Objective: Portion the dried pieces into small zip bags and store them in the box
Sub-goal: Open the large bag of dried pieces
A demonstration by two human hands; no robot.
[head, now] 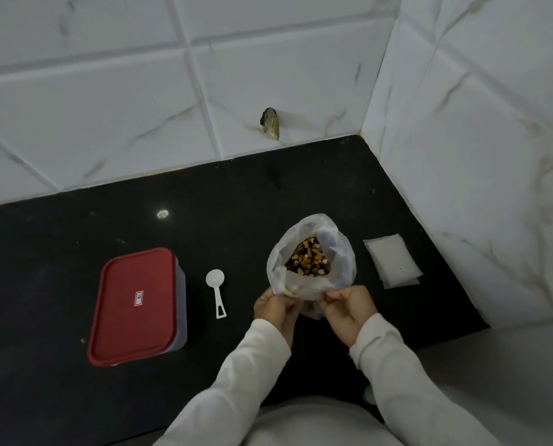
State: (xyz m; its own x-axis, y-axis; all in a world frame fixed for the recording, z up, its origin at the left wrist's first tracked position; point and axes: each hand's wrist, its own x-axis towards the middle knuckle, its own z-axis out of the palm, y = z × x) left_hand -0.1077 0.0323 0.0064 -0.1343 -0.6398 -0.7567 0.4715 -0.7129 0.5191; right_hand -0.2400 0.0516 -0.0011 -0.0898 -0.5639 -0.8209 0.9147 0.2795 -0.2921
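A large clear plastic bag [339,252] stands open on the black counter, with brown, orange and white dried pieces [309,257] showing inside. My left hand [276,309] and my right hand [349,309] each pinch the near rim of this bag. A small stack of empty zip bags [392,260] lies flat to the right of it. To the left lies a white measuring scoop [216,289], bowl away from me. Further left sits the storage box with its red lid [136,305] closed.
The black counter [75,239] ends at a white tiled wall [140,107] behind and another tiled wall [494,156] on the right. A broken hole [270,123] shows in the back tile. The counter's front edge runs near my body.
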